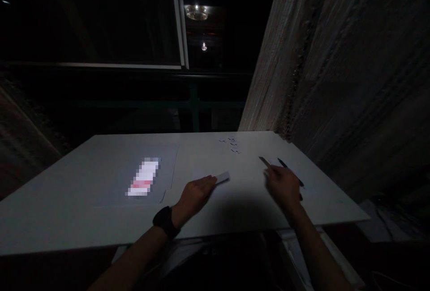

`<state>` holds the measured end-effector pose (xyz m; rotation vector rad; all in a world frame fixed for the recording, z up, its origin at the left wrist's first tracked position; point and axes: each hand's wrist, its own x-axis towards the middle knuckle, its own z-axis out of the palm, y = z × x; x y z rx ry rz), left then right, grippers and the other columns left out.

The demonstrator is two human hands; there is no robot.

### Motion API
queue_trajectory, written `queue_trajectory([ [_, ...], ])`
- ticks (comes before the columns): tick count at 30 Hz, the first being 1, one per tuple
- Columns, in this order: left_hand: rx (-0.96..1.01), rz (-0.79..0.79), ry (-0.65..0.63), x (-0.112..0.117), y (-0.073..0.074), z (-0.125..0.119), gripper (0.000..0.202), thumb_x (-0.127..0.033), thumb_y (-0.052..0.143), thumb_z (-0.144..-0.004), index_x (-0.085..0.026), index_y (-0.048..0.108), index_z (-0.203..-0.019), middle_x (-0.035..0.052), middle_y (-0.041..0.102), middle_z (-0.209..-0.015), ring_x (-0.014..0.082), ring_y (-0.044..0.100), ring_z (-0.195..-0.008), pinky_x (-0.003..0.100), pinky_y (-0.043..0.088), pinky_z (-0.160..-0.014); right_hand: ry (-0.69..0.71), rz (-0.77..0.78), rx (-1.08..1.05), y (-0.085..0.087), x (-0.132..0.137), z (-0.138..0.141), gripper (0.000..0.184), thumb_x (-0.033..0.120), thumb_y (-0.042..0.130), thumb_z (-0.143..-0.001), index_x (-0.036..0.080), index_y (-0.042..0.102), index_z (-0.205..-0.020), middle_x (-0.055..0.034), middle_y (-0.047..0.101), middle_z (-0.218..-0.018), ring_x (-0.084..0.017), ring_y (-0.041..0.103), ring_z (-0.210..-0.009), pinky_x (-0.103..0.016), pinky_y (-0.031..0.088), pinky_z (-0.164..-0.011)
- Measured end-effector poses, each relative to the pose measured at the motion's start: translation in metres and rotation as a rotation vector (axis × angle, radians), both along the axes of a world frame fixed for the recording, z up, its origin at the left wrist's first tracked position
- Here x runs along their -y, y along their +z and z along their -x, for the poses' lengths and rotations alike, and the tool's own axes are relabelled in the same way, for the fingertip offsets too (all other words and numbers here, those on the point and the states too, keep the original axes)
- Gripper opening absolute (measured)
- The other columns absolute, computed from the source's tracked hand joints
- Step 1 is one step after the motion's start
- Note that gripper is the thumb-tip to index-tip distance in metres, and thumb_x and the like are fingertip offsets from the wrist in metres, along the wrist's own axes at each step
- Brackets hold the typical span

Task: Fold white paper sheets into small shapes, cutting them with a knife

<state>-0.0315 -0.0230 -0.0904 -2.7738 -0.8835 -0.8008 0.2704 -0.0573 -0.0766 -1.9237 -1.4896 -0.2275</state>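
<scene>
My left hand [196, 194], with a dark watch on the wrist, is closed on a small white paper piece [222, 177] that sticks out past its fingertips, just over the white table. My right hand [284, 186] is closed around a thin tool with a narrow, blade-like tip [264, 161]. That tip points away and to the left; most of the tool is hidden by my fingers. Just right of this hand lies a dark pen-like stick [287, 169]. Beyond my hands, several small pieces with dark marks [232, 144] lie on the tabletop.
On the left of the table [77, 179], a lit, blurred-out screen [144, 177] rests on a pale sheet [169, 165]. A curtain [268, 58] hangs at the right rear corner. Behind the table is a dark window [184, 22]. The room is dim.
</scene>
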Motion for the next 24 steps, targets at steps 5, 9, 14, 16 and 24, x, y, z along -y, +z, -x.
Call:
queue_trajectory([
  [5,0.083,-0.087,-0.082,-0.010,0.007,-0.023,0.036,-0.011,0.039,-0.086,-0.015,0.047,-0.121,0.0097,0.061,-0.114,0.0177,0.053,-0.111,0.037,0.048,-0.090,-0.321,0.240,0.183,0.012,-0.001,-0.051,0.042,0.037,0.043,-0.082,0.008,0.063,-0.105,-0.0198,0.062,-0.100,-0.032,0.053,-0.096,-0.038,0.042,-0.073],
  [9,0.116,-0.088,-0.151,-0.023,0.019,-0.065,0.035,-0.010,0.037,-0.086,-0.015,0.050,-0.119,0.0081,0.059,-0.118,0.0188,0.051,-0.114,0.039,0.045,-0.093,-0.298,0.323,0.244,0.011,-0.003,-0.061,0.044,0.043,0.042,-0.083,0.011,0.062,-0.105,-0.0186,0.061,-0.098,-0.030,0.054,-0.094,-0.036,0.043,-0.070],
  [14,0.142,-0.064,-0.180,-0.047,0.033,-0.124,0.029,-0.015,0.040,-0.088,-0.021,0.059,-0.109,0.0042,0.060,-0.118,0.0213,0.045,-0.118,0.044,0.036,-0.095,-0.270,0.495,0.236,0.004,-0.023,-0.069,0.036,0.039,0.042,-0.085,0.010,0.063,-0.089,-0.0187,0.062,-0.090,-0.030,0.058,-0.088,-0.035,0.043,-0.064],
  [16,0.159,-0.045,-0.166,-0.055,0.036,-0.146,0.027,-0.016,0.044,-0.087,-0.025,0.062,-0.105,0.0029,0.059,-0.118,0.0230,0.041,-0.119,0.046,0.034,-0.093,-0.280,0.521,0.201,0.003,-0.028,-0.073,0.034,0.035,0.040,-0.086,0.009,0.060,-0.089,-0.0196,0.061,-0.092,-0.030,0.059,-0.087,-0.034,0.042,-0.063],
  [24,0.400,0.037,0.035,-0.083,0.036,-0.187,0.027,-0.018,0.055,-0.081,-0.033,0.066,-0.101,0.0053,0.055,-0.097,0.0211,0.045,-0.093,0.038,0.037,-0.079,-0.275,0.423,0.033,0.011,-0.011,-0.068,0.041,0.044,0.026,-0.091,0.011,0.047,-0.106,-0.0138,0.062,-0.088,-0.023,0.062,-0.077,-0.030,0.039,-0.061],
])
